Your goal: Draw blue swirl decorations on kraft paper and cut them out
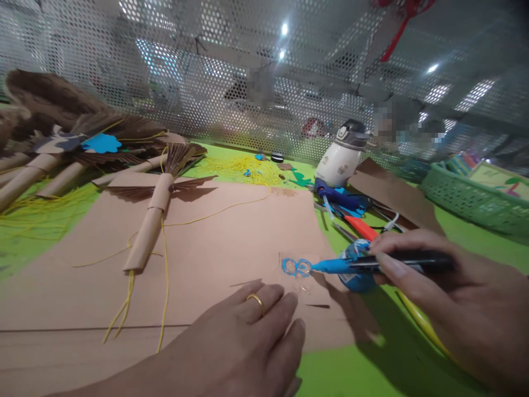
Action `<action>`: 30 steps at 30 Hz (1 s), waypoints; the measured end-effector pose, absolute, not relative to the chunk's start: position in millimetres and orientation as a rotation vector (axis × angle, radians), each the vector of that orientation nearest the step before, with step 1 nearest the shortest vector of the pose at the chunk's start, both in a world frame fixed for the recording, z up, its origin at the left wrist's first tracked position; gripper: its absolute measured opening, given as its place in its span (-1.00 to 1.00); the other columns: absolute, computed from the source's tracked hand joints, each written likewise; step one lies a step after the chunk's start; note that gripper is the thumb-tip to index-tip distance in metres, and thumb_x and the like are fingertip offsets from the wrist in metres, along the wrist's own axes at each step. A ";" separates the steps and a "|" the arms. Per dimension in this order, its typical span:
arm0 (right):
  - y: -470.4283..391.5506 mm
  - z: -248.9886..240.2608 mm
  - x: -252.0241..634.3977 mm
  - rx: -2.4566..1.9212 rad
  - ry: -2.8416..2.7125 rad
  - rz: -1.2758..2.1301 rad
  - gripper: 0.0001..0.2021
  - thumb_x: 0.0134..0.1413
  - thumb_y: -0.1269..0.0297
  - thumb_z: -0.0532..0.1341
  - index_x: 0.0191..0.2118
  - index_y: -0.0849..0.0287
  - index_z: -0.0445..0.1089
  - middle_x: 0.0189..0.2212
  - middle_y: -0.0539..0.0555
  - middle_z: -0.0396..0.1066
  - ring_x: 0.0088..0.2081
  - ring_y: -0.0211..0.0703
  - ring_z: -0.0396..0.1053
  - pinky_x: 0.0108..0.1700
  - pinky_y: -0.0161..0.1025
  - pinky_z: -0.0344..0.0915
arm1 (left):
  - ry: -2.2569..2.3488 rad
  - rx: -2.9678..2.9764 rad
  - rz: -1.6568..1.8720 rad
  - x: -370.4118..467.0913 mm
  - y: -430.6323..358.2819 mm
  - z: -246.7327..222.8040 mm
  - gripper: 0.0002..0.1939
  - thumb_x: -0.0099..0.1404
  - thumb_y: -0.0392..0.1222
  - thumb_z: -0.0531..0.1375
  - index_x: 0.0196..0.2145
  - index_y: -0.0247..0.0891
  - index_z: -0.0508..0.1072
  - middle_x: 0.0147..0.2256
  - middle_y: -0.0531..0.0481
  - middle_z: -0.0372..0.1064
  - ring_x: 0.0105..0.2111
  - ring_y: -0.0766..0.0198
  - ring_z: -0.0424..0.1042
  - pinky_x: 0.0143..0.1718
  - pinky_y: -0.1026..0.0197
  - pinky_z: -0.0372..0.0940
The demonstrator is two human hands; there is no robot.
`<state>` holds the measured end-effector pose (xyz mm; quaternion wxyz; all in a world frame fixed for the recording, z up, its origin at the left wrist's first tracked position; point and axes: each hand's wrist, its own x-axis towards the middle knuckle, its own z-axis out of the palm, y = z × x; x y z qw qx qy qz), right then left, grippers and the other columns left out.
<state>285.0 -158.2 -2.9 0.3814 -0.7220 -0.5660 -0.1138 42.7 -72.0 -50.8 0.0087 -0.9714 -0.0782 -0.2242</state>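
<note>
"So, what's in the right grip (463, 311)?"

"I have it closed around a marker (359, 266), its barrel smooth and black, its front end tapered and blue. The tip is at two wobbly blue rings (296, 267) on the matte brown cardboard (223, 242), right of centre."

"And the left grip (256, 328)?"

"Relaxed and flat, holding nothing, resting on the near part of the cardboard. Farther left lies a rolled paper tube (154, 223) with pleated wings."

"Any writing?"

"Just beyond the marker, a blue bottle (356, 283) carries a label I can't read."
</note>
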 end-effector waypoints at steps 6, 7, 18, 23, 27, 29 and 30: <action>-154.6 1.5 280.8 -1.804 -1.447 -0.226 -0.83 0.19 0.08 0.25 -0.36 -0.03 0.53 -0.47 -0.14 0.62 -0.48 -0.23 0.53 -0.42 -0.33 0.38 | -0.258 -3.037 -0.666 44.5 -71.9 -47.3 -0.72 0.56 -0.25 0.04 -0.03 -0.34 0.55 -0.02 -0.16 0.55 -0.04 0.01 0.50 0.03 -0.04 0.41; -154.0 0.6 282.4 -1.769 -1.473 -0.227 -0.84 0.19 0.09 0.26 -0.36 -0.03 0.53 -0.48 -0.14 0.62 -0.50 -0.24 0.53 -0.42 -0.34 0.39 | -0.258 -3.043 -0.654 45.0 -71.6 -47.3 -0.71 0.56 -0.25 0.04 -0.02 -0.34 0.55 -0.02 -0.16 0.55 -0.04 0.01 0.50 0.04 -0.04 0.41; -152.7 -4.3 284.9 -1.687 -1.403 -0.112 -0.94 0.20 0.15 0.30 -0.24 -0.10 0.53 -0.37 -0.14 0.62 -0.40 -0.25 0.54 -0.31 -0.37 0.45 | -0.264 -3.014 -0.663 36.6 -76.5 -41.8 -0.59 0.60 -0.25 -0.09 -0.04 -0.36 0.56 0.02 -0.18 0.55 0.01 -0.01 0.49 0.13 -0.05 0.36; -151.9 0.8 288.2 -1.604 -1.378 -0.093 -0.96 0.14 0.24 0.31 -0.33 -0.08 0.52 -0.51 -0.15 0.55 -0.54 -0.30 0.49 -0.48 -0.45 0.41 | -0.264 -3.015 -0.693 37.8 -76.5 -40.6 -0.57 0.61 -0.23 -0.10 0.04 -0.36 0.55 0.09 -0.19 0.52 0.08 0.00 0.46 0.21 -0.02 0.30; -151.7 4.7 287.3 -1.591 -1.345 -0.069 -0.96 0.05 0.27 0.32 -0.36 -0.04 0.52 -0.52 -0.12 0.55 -0.54 -0.30 0.50 -0.50 -0.46 0.42 | -0.245 -3.033 -0.625 37.2 -75.8 -36.0 -0.66 0.57 -0.21 0.01 0.04 -0.36 0.54 0.08 -0.18 0.52 0.07 0.00 0.46 0.20 -0.01 0.33; -150.7 7.0 286.4 -1.582 -1.291 -0.046 -0.97 0.01 0.28 0.32 -0.37 -0.02 0.51 -0.53 -0.11 0.53 -0.54 -0.29 0.50 -0.50 -0.46 0.43 | -0.252 -3.052 -0.603 37.0 -75.4 -34.9 -0.70 0.55 -0.20 0.06 0.01 -0.37 0.54 0.06 -0.16 0.53 0.09 0.01 0.46 0.22 0.01 0.33; -149.9 8.3 286.1 -1.577 -1.268 -0.037 -0.98 0.00 0.27 0.32 -0.38 -0.01 0.51 -0.53 -0.10 0.53 -0.54 -0.29 0.50 -0.50 -0.46 0.43 | -0.246 -3.056 -0.605 36.9 -74.9 -34.9 -0.70 0.55 -0.20 0.06 0.01 -0.37 0.54 0.05 -0.15 0.53 0.10 0.01 0.46 0.23 0.02 0.33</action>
